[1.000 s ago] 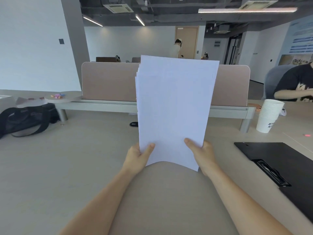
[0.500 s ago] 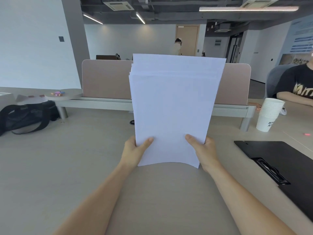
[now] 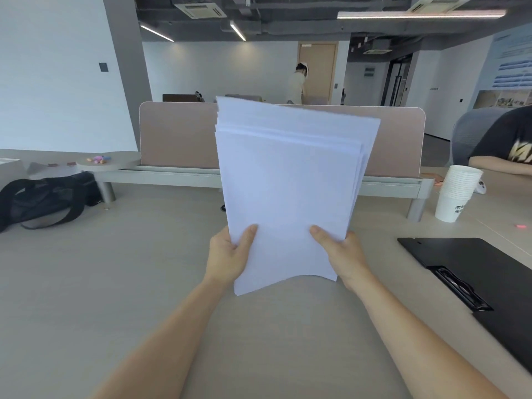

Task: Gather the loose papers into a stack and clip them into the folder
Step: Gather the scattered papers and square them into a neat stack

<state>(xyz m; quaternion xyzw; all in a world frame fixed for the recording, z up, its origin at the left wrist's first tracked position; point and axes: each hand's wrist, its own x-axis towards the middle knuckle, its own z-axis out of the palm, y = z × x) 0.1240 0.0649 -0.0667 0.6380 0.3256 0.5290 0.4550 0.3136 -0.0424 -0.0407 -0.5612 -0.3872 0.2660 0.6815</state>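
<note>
A stack of white papers (image 3: 288,191) stands upright above the beige table, its bottom edge lifted off the surface. The top edges are fanned and uneven, and the stack tilts to the right. My left hand (image 3: 229,256) grips the lower left side with the thumb on the front sheet. My right hand (image 3: 342,251) grips the lower right side the same way. A black folder (image 3: 489,272) lies flat on the table to the right, with its metal clip (image 3: 459,287) near its front edge.
A stack of white paper cups (image 3: 456,194) stands at the right, behind the folder. A beige divider panel (image 3: 178,136) runs across the back of the table. A black bag (image 3: 43,200) lies at the far left. A seated person's arm (image 3: 501,168) rests at the far right.
The paper stack has tipped to the right and its top edges have fanned out more. Both hands keep their grip at the lower corners.
</note>
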